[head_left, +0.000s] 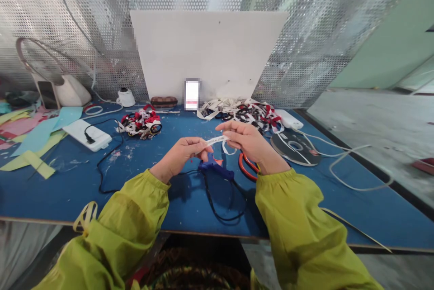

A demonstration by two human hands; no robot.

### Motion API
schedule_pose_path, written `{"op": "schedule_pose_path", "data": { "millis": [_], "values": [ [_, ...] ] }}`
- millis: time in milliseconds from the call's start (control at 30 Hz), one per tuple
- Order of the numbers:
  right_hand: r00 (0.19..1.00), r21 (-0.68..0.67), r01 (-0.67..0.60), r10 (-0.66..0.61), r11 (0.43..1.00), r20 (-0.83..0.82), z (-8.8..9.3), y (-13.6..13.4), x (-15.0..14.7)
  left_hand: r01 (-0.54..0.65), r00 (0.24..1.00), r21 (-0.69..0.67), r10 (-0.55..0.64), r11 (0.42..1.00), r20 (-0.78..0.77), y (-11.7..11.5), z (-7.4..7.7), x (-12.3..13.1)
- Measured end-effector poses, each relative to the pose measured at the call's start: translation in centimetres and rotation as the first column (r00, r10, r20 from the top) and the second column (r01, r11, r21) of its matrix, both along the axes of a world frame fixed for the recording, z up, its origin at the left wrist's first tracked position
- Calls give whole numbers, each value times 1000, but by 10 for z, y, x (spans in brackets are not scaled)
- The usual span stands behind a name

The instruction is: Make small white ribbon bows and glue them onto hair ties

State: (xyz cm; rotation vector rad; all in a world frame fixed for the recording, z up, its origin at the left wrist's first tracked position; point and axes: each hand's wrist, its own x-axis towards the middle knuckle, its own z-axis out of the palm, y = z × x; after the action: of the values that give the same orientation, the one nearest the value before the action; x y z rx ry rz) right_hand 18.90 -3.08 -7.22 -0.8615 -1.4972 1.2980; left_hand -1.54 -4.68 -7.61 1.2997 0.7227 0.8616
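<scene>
A short white printed ribbon (217,140) is stretched between my two hands above the blue table. My left hand (186,154) pinches its left end between thumb and fingers. At its right end, my right hand (244,141) grips it, and a white loop of ribbon (229,149) hangs below those fingers. Just beneath my hands lies a blue glue gun (217,168) with a black cord. Orange-handled scissors (247,167) rest beside my right wrist, partly hidden by it.
Ribbon piles (244,112) and a red, black and white bundle (141,122) lie behind my hands. A phone (192,95) leans on a white board (206,50). A black reel (294,148) is at right; a power strip (87,135) and coloured paper (37,138) are at left.
</scene>
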Motion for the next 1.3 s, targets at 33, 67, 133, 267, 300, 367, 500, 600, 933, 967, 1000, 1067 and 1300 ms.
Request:
{"op": "schedule_pose_path", "data": {
  "millis": [33,67,133,267,300,367,500,600,933,967,1000,1067,1300],
  "values": [
    [1000,11,9,-9,1000,-1,1,-1,-1,14,1000,-31,-15,999,-17,0,1,0],
    [1000,13,6,-6,1000,7,1,-2,-2,21,999,-66,-22,998,-27,0,1,1],
    [998,0,-23,23,1000,53,2,-3,-5,6,999,-141,-11,990,-32,0,2,2],
    [982,25,-41,36,999,184,1,-5,-8,-6,1000,-174,1,985,-31,-1,1,3],
    [978,50,-34,23,998,206,0,-5,-8,4,1000,-164,-8,986,-28,-2,1,3],
    [973,132,-40,8,990,229,-1,-5,-8,17,1000,-160,-19,987,-12,-2,0,2],
    [957,397,-86,-35,914,287,-6,-2,-10,-27,995,-230,47,973,82,0,-1,2],
    [925,599,22,-244,800,291,-14,2,-13,-44,989,-270,79,962,121,1,-1,1],
    [888,599,139,-367,788,276,-30,7,-22,169,971,-198,-129,966,200,-1,-3,-3],
    [896,560,157,-356,813,266,-31,6,-25,142,967,-173,-100,975,234,-1,-3,-2],
    [907,514,177,-341,840,246,-32,5,-28,99,962,-147,-57,984,269,-1,-3,-2],
    [933,409,211,-308,888,187,-32,2,-34,-16,944,-96,47,995,326,1,-2,-1],
    [928,328,263,-331,907,171,-31,-11,-49,-370,882,40,337,928,328,8,2,-4]
  ]
}}
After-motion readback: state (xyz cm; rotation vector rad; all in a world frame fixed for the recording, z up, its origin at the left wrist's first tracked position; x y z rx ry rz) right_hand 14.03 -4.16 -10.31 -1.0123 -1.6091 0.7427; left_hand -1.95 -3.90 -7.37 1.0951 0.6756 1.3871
